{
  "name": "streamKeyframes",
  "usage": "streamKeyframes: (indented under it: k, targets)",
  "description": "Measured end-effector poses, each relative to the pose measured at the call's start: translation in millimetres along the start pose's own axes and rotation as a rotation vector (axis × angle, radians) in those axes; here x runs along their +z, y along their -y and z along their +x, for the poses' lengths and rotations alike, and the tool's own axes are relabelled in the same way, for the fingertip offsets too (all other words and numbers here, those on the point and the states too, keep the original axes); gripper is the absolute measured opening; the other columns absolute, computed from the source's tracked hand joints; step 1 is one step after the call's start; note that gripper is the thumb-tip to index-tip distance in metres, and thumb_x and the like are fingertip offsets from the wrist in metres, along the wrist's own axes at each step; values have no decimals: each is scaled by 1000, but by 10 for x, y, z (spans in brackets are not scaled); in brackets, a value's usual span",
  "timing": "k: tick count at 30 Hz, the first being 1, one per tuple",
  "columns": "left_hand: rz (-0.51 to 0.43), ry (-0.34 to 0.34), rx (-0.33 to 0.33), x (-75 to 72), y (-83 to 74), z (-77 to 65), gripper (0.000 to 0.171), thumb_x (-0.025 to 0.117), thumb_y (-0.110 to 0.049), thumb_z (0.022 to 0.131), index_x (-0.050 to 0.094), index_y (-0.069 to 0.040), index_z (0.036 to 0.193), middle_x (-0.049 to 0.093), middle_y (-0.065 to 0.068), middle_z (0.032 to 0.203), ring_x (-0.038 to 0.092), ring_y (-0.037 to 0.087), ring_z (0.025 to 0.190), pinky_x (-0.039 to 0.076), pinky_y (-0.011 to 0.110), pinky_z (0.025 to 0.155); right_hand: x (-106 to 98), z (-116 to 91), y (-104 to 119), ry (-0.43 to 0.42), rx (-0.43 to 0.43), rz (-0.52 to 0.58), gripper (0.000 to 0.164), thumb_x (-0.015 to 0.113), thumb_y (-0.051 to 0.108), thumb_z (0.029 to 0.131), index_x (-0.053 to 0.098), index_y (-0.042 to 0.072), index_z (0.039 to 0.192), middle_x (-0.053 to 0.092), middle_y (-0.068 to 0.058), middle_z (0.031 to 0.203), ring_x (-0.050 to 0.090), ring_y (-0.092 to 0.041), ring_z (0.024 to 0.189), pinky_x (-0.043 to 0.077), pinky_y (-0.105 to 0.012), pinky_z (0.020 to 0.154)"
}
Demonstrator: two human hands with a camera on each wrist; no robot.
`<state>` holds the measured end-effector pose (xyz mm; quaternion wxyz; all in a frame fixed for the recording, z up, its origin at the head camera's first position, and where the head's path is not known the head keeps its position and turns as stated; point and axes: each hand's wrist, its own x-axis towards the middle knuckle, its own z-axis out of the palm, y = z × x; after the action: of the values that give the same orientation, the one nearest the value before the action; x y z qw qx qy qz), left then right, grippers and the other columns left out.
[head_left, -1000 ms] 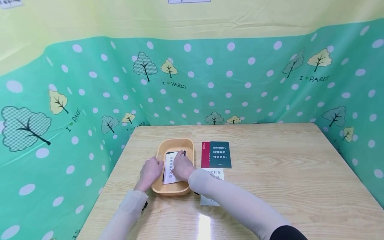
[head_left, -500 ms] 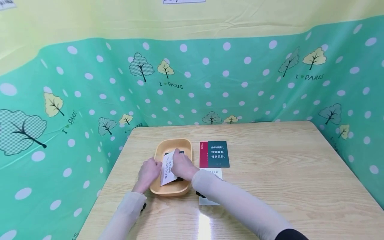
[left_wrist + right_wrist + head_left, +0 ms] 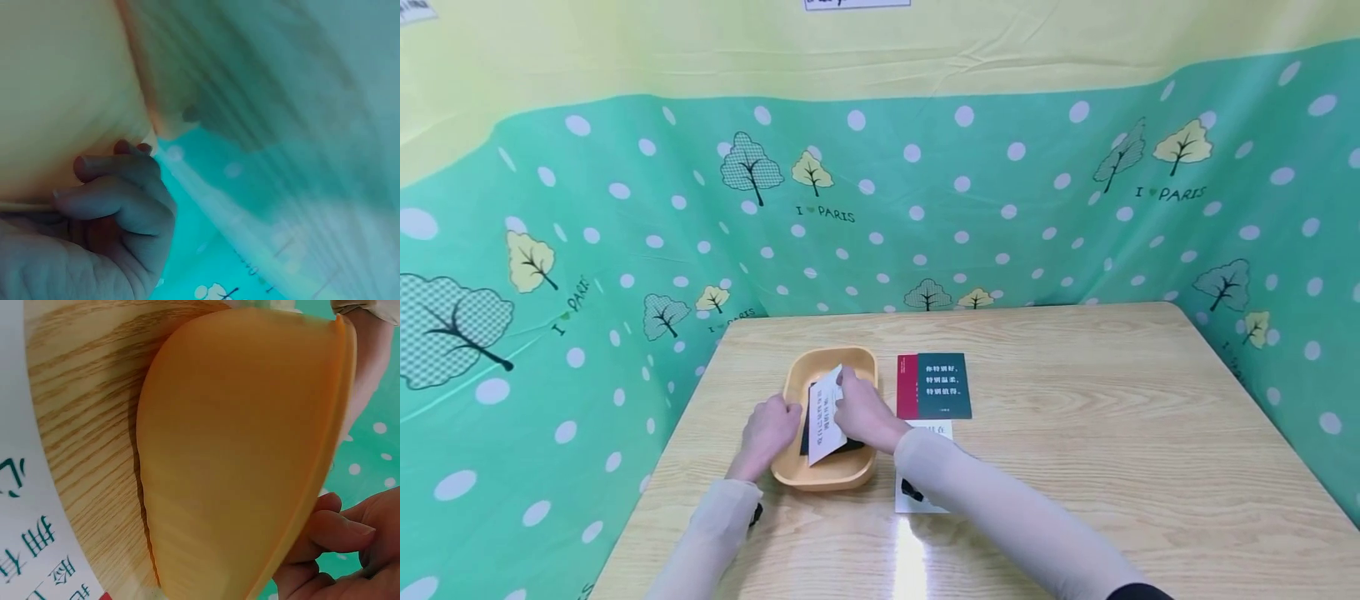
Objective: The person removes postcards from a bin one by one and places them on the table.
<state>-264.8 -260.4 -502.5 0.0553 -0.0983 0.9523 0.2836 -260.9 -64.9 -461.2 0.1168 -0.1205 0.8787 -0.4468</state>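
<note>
An orange-tan plastic basin point(image 3: 820, 482) stands on the left of the table. My left hand point(image 3: 772, 427) grips its left rim, fingers curled over the wall in the left wrist view. Inside, my right hand point(image 3: 865, 410) pinches a white card point(image 3: 824, 421) printed with dark characters by its upper right part. The card is tilted, lifted off a dark card point(image 3: 852, 446) beneath it. In the right wrist view, the basin wall point(image 3: 231, 437) covers most of the picture and hides the card, with my right hand's curled fingers point(image 3: 331, 534) beyond the rim.
Right of the basin lie a dark green card point(image 3: 945, 386) overlapping a red card point(image 3: 907, 387). White printed cards point(image 3: 917, 502) lie nearer, partly under my right forearm. Polka-dot cloth point(image 3: 917, 183) hangs behind and beside the wooden table point(image 3: 1075, 433).
My right hand has raised the white card's right side and shifted it slightly right, exposing more dark card on its left. My left hand stays on the basin rim.
</note>
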Motion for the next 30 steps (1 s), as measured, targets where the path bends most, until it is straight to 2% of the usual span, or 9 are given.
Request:
streamKeyframes:
  k: [4,7,12,15,22,30]
  targets:
    - [-11,21,8,-64,35,-3,31,45,-25,105,60,1,96,59,14,79,61,25,65,50,34,52,-53,-63,7,-6,-9,33,36,59,1,104,48,2,138,66,-13,106,68,-17,85,56,-29,62]
    - [-48,41,7,-101,68,-11,36,44,-28,106,63,2,102,63,14,81,65,23,67,53,34,54,-85,-109,-2,6,-7,71,33,58,2,105,48,3,136,66,-14,109,67,-18,82,55,-30,57]
    - [-78,49,14,-108,88,-27,56,39,-42,110,67,6,118,71,18,95,70,25,76,58,37,63,-156,-156,-69,9,-9,113,28,58,2,105,50,4,131,64,-11,92,61,-21,67,48,-29,53]
    - [-70,26,27,-84,86,-33,60,37,-44,111,67,7,120,72,21,102,70,27,81,59,40,68,-188,-180,-127,-6,-13,126,24,59,1,104,50,5,126,61,-9,88,60,-21,66,48,-29,54]
    - [-28,-30,68,-47,52,-33,55,35,-41,113,67,2,105,69,20,92,68,30,78,57,44,67,-217,-214,-223,-63,-55,139,9,57,0,104,54,5,110,60,-8,93,60,-19,78,52,-29,62]
    - [4,-51,74,-30,41,-35,51,34,-37,113,64,-1,94,64,15,81,66,28,72,56,44,61,-290,-299,-276,-97,-53,186,9,58,-3,103,55,6,103,58,-8,89,57,-18,75,47,-25,60]
